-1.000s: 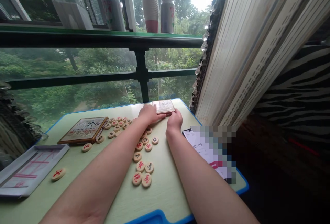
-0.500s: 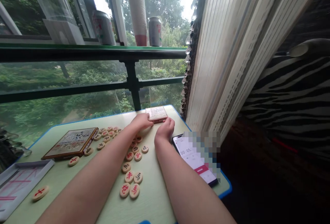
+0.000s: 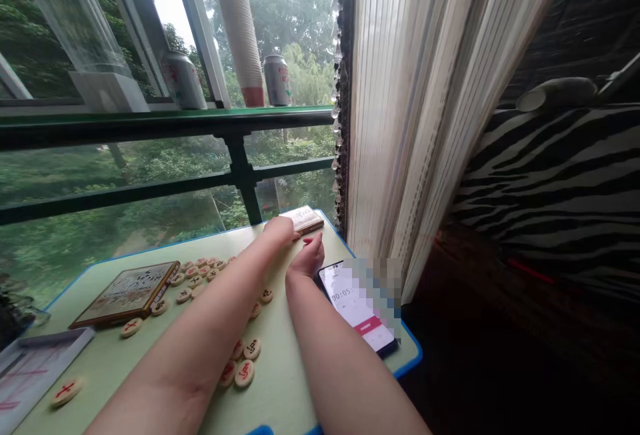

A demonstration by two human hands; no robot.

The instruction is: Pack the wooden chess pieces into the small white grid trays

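Observation:
At the far right corner of the table lies a small flat box (image 3: pixel 306 217) with a pale printed lid and brown sides. My left hand (image 3: pixel 280 229) is at its near left side, overlapping it in view; most of the fingers are hidden. Just in front of the box is my right hand (image 3: pixel 307 256), fingers curled together, with a small reddish spot at the tips that I cannot identify. Round wooden Chinese chess pieces lie under and beside my left forearm, among them a red-marked piece (image 3: pixel 245 373) and a black-marked piece (image 3: pixel 252 348).
A phone (image 3: pixel 356 308) showing a timer lies right of my right forearm. On the left are a larger chess box (image 3: pixel 127 291), an open white tray (image 3: pixel 45 368) and a lone piece (image 3: pixel 67 391). Cans (image 3: pixel 277 81) stand on the ledge; a curtain (image 3: pixel 400 121) hangs at right.
The view has swung to the right. My right hand has come away from the small box's near right corner. My left forearm now covers more chess pieces.

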